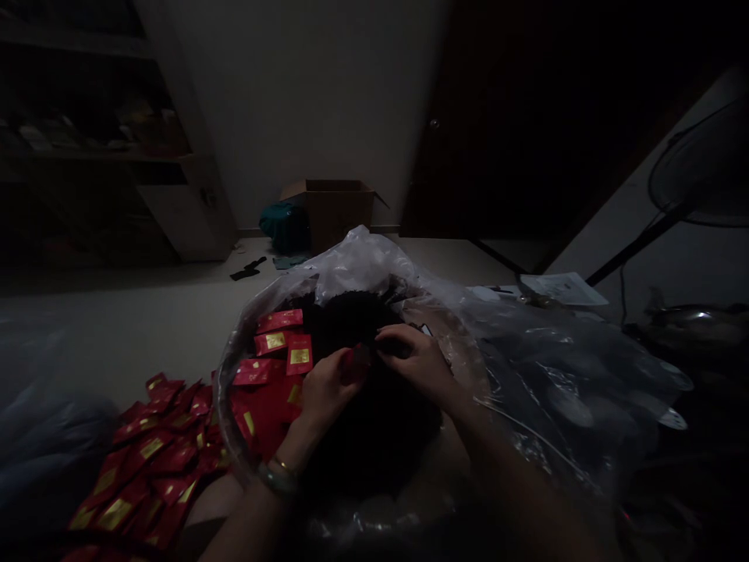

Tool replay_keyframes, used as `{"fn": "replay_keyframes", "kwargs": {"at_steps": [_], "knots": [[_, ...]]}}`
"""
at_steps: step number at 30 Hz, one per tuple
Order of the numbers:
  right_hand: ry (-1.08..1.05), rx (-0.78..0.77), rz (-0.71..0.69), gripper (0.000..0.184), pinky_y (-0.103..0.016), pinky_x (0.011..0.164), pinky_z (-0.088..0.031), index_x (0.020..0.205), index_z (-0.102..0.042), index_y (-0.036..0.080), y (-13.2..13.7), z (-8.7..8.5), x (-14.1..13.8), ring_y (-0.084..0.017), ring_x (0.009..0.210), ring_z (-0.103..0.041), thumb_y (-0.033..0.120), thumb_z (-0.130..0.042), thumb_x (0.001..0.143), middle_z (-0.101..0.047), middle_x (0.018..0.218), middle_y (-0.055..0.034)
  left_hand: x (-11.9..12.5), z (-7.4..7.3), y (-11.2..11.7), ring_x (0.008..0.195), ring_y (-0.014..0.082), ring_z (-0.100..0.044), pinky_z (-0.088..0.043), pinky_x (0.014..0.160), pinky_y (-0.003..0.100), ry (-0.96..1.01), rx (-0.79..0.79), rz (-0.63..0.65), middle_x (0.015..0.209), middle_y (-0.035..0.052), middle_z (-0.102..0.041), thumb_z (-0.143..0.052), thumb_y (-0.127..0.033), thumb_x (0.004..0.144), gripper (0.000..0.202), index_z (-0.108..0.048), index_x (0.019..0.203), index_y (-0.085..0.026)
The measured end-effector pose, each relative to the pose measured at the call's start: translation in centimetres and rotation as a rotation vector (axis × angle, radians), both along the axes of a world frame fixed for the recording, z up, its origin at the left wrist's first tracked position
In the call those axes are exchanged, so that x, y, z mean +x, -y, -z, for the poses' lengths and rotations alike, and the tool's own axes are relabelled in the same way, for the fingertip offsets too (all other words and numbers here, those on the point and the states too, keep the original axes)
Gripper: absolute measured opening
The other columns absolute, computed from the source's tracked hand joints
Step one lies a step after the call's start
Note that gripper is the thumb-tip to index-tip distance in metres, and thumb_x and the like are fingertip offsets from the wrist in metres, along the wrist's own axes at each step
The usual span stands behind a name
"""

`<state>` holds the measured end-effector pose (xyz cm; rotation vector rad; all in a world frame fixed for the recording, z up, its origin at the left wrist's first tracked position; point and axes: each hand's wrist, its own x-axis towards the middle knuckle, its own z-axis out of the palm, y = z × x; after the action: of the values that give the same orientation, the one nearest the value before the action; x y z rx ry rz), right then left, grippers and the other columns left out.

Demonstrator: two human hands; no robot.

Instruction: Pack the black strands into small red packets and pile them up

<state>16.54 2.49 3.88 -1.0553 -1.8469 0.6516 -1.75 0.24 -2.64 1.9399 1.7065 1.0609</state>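
Note:
My left hand (324, 386) is closed around a small red packet (354, 362), held above a dark, loose-looking black mass (368, 421). Just right of the packet, my right hand (417, 361) has its fingers bent together in a pinch; whatever lies between the fingertips is too dark to make out. The black mass fills much of a round container lined with clear plastic (366, 254). Inside its left side lie several red packets with gold labels (299, 355). A bracelet and a bangle circle my left wrist.
A heap of red packets (152, 449) lies outside the container at lower left. Clear plastic sheeting (562, 390) spreads to the right. An open cardboard box (339, 207) and a teal bag (285, 226) stand by the wall. A fan (702, 168) stands at the right.

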Motion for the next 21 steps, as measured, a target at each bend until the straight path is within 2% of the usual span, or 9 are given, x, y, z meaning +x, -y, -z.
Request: {"fn": "replay_keyframes", "kwargs": {"at_steps": [3, 6, 9, 12, 14, 15, 19, 20, 21], "knots": [[0.020, -0.031, -0.039, 0.032, -0.032, 0.082, -0.053, 0.103, -0.067, 0.025, 0.8, -0.1, -0.7, -0.020, 0.107, -0.059, 0.017, -0.061, 0.072, -0.064, 0.112, -0.0046, 0.1, 0.2, 0.0, 0.087, 0.0218, -0.066, -0.051, 0.074, 0.031, -0.004, 0.002, 0.000, 0.100, 0.0064, -0.071, -0.068, -0.028, 0.072, 0.039, -0.061, 0.110, -0.021], [-0.055, -0.123, -0.109, 0.042, -0.030, 0.080, -0.056, 0.114, -0.061, 0.028, 1.3, 0.0, -1.2, -0.019, 0.110, -0.058, 0.019, -0.061, 0.074, -0.057, 0.122, -0.0046, 0.0, 0.3, -0.1, 0.088, 0.0219, -0.066, -0.051, 0.074, 0.031, -0.001, 0.013, 0.000, 0.100, 0.0068, -0.071, -0.069, -0.027, 0.072, 0.039, -0.061, 0.109, -0.020], [-0.199, -0.192, -0.176, 0.042, -0.031, 0.083, -0.056, 0.118, -0.056, 0.028, 1.0, 0.3, -1.2, -0.019, 0.109, -0.060, 0.020, -0.059, 0.077, -0.056, 0.123, -0.0050, 0.0, 0.3, -0.1, 0.085, 0.0209, -0.067, -0.052, 0.072, 0.030, 0.014, 0.008, 0.001, 0.098, 0.0066, -0.071, -0.069, -0.028, 0.071, 0.039, -0.061, 0.109, -0.020], [-0.282, -0.183, -0.110, 0.037, -0.034, 0.084, -0.055, 0.121, -0.053, 0.027, -0.3, 1.1, -0.5, -0.019, 0.109, -0.060, 0.025, -0.053, 0.083, -0.055, 0.125, -0.0063, 0.0, 0.4, -0.1, 0.086, 0.0206, -0.067, -0.052, 0.073, 0.030, 0.043, 0.016, -0.002, 0.098, 0.0057, -0.071, -0.071, -0.027, 0.069, 0.042, -0.061, 0.110, -0.021], [-0.148, -0.181, -0.038, 0.038, -0.037, 0.084, -0.055, 0.123, -0.052, 0.026, -1.2, 2.0, 0.4, -0.021, 0.109, -0.059, 0.026, -0.051, 0.084, -0.055, 0.125, -0.0076, -0.1, 0.5, -0.2, 0.087, 0.0210, -0.067, -0.053, 0.074, 0.031, 0.071, 0.021, -0.009, 0.099, 0.0056, -0.072, -0.071, -0.027, 0.069, 0.044, -0.061, 0.111, -0.022], [-0.002, -0.203, -0.030, 0.043, -0.038, 0.086, -0.054, 0.125, -0.052, 0.025, -1.6, 2.5, 0.8, -0.023, 0.111, -0.057, 0.026, -0.056, 0.081, -0.055, 0.125, -0.0088, -0.2, 0.4, -0.3, 0.088, 0.0214, -0.067, -0.053, 0.075, 0.031, 0.086, 0.020, -0.015, 0.099, 0.0058, -0.072, -0.071, -0.027, 0.069, 0.044, -0.061, 0.111, -0.021], [0.667, -0.415, -0.124, 0.100, -0.045, 0.093, -0.046, 0.142, -0.035, 0.024, -1.3, 4.4, 0.7, -0.034, 0.117, -0.053, 0.027, -0.082, 0.054, -0.042, 0.137, -0.0169, -0.5, 0.2, -0.5, 0.088, 0.0231, -0.068, -0.053, 0.075, 0.034, 0.112, 0.008, -0.069, 0.100, 0.0072, -0.072, -0.071, -0.030, 0.070, 0.044, -0.060, 0.112, -0.019], [0.764, -0.433, -0.111, 0.106, -0.045, 0.091, -0.046, 0.144, -0.031, 0.026, -0.9, 4.7, 0.2, -0.035, 0.115, -0.054, 0.026, -0.084, 0.052, -0.040, 0.139, -0.0176, -0.6, 0.1, -0.5, 0.087, 0.0234, -0.068, -0.053, 0.074, 0.034, 0.110, 0.006, -0.085, 0.099, 0.0073, -0.072, -0.071, -0.030, 0.070, 0.044, -0.061, 0.111, -0.019], [0.825, -0.414, -0.086, 0.104, -0.044, 0.088, -0.047, 0.144, -0.031, 0.028, -0.6, 4.9, -0.4, -0.035, 0.113, -0.056, 0.025, -0.083, 0.054, -0.041, 0.137, -0.0173, -0.6, 0.0, -0.6, 0.086, 0.0235, -0.068, -0.053, 0.073, 0.034, 0.106, 0.005, -0.094, 0.098, 0.0073, -0.072, -0.071, -0.030, 0.070, 0.044, -0.061, 0.111, -0.019]]}}
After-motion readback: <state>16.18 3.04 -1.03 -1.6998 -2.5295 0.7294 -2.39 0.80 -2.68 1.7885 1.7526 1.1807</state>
